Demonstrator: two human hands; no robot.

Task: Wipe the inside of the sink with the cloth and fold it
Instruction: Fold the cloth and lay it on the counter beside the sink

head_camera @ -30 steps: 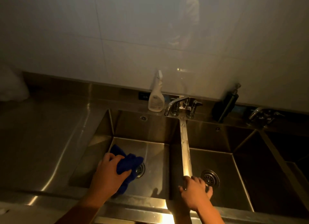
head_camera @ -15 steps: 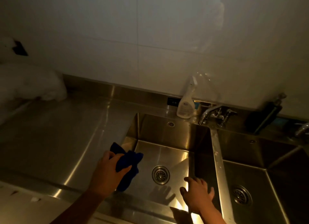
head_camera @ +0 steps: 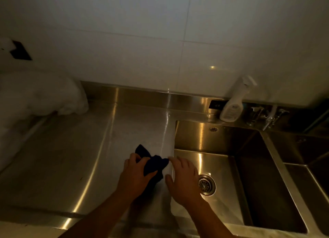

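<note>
Cloth (head_camera: pixel 153 164) (dark blue, bunched) is clamped in the left hand (head_camera: pixel 135 177) over the counter (head_camera: pixel 71 157), beside the sink's (head_camera: pixel 222 136) left rim; the right hand (head_camera: pixel 183 177) is spread open beside it, probably for folding.

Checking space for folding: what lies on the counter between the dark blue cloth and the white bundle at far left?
Head view: nothing. Bare stainless steel counter runs from the dark blue cloth, held in the left hand, to the white bundle.
</note>
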